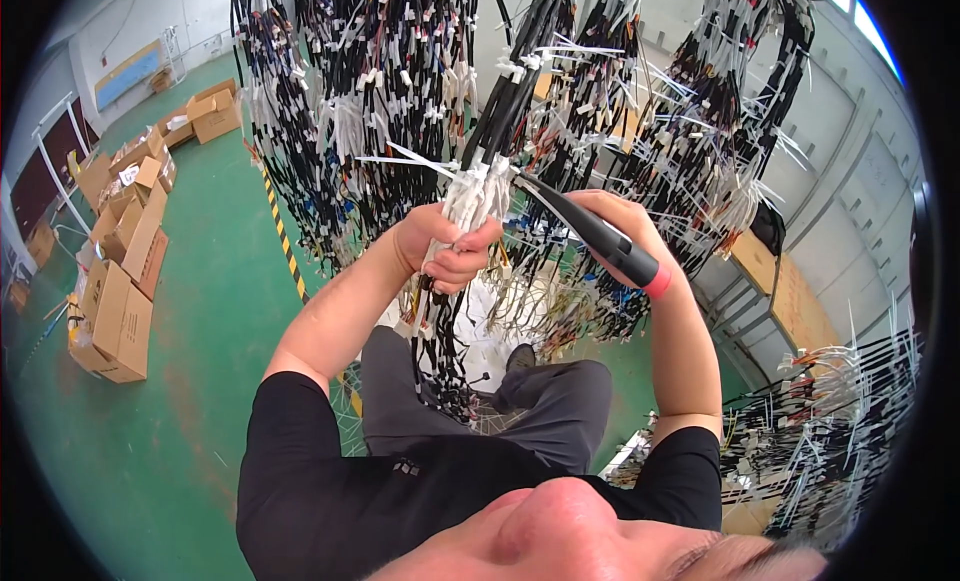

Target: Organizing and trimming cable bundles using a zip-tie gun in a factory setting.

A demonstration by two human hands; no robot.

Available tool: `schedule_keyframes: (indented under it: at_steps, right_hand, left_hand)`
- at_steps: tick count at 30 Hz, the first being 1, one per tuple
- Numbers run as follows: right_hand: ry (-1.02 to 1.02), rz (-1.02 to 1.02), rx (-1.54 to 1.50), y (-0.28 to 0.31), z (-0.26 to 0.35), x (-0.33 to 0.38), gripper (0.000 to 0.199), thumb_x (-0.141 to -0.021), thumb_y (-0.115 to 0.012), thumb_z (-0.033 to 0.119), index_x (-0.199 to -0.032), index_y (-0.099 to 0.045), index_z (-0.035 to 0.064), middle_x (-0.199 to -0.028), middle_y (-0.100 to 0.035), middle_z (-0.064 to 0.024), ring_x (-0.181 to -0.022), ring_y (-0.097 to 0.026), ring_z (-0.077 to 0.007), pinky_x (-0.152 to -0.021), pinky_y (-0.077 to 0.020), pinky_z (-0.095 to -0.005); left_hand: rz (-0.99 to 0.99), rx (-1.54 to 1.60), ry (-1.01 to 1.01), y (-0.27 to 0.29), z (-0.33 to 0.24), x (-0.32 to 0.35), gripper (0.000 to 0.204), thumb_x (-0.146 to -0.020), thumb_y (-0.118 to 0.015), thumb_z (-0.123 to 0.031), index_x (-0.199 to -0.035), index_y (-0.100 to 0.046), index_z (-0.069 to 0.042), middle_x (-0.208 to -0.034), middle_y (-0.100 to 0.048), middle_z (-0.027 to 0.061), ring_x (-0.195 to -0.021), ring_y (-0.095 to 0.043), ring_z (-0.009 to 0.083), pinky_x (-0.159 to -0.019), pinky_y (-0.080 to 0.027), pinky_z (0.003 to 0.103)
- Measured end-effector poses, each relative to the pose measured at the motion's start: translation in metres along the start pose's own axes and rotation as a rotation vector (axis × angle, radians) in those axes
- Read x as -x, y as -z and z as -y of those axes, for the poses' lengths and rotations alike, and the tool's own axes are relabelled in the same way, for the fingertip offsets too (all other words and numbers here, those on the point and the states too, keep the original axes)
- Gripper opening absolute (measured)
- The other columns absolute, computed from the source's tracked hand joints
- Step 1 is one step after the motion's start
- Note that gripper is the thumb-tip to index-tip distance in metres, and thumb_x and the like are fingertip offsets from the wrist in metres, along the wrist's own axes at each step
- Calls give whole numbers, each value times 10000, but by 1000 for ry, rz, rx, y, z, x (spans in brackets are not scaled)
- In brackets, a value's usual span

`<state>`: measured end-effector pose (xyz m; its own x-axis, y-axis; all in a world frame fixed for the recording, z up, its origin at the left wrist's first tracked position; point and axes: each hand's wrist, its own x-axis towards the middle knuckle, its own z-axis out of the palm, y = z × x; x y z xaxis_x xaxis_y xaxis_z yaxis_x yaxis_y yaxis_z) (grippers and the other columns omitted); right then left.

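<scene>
My left hand [458, 246] is closed around a thick bundle of cables [490, 131], where white sleeves or connectors are gathered. Black cable ends [440, 351] with small plugs dangle below that fist, over my lap. A black cable tie gun [595, 236] with a red rear end is in my right hand [625, 221]; its narrow nose points up and left and reaches the bundle just above my left hand. The fingers of the right hand are partly hidden behind the tool. Loose white cable ties [410, 159] stick out sideways from the bundle.
Dense curtains of hanging cable harnesses [370, 101] fill the space ahead, with more on the right [710, 111]. Another heap of cables [830, 431] lies at lower right. Open cardboard boxes [120, 311] line the left side. Yellow-black tape [282, 231] marks the green floor [210, 401].
</scene>
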<state>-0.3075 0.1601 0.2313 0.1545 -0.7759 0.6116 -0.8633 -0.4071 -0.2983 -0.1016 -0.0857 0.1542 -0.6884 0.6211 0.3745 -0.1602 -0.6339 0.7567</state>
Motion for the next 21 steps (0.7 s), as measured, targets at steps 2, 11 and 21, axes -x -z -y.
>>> schedule_keyframes:
  at_steps: [2, 11, 21]
  right_hand:
    - [-56, 100, 4, 7, 5, -1, 406, -842, -720, 81, -1238, -676, -2, -1132, -733, -164, -978, -720, -338, -901, -566, -400]
    - [43, 0, 338, 7, 8, 3, 240, -805, -773, 113, -1013, -687, 28, -986, -683, -132, -956, -658, -340, -890, -530, -424]
    - [101, -241, 520, -24, -5, 24, 422, -839, -732, 117, -1259, -696, 144, -1266, -696, -49, -1297, -635, -283, -1204, -397, -525]
  left_hand:
    - [-32, -23, 13, 0, 0, -2, 282, -956, -721, -250, -899, -495, -92, -627, -482, 11, -455, -481, 114, -471, -478, 340]
    - [-128, -123, -35, -2, 4, 0, 337, -978, -739, -335, -940, -506, -94, -664, -512, 20, -508, -534, 116, -527, -530, 342]
    - [-82, -93, -51, 8, 5, -3, 397, -976, -751, -369, -1034, -527, -47, -682, -527, 22, -514, -587, 140, -552, -570, 362]
